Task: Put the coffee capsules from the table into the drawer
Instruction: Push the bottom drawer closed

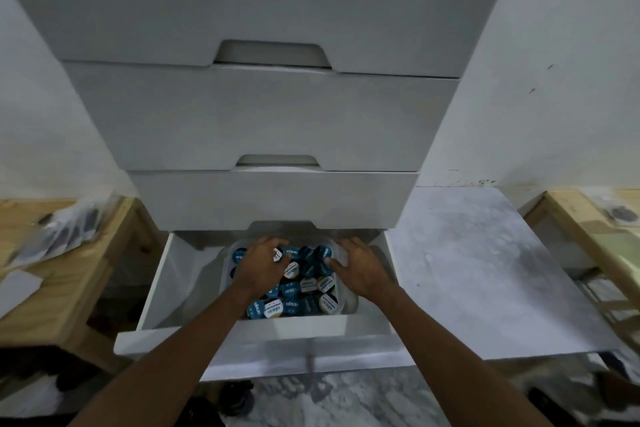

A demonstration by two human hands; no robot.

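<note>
Coffee capsules (294, 282) heaped in clear tub (348, 302) inside open bottom drawer (173, 288), between and under both hands. Left hand (259, 265) lies over left part of heap, fingers bent down onto capsules; whether any capsule is gripped, cannot tell. Right hand (360, 269) at tub's right edge, fingers spread, loose, thumb toward capsules, nothing visibly held. Bare drawer floor left of tub, narrow gap on right. Closed drawer front (273, 199) overhangs tub's back. Wooden tables (65, 274) flank cabinet.
</note>
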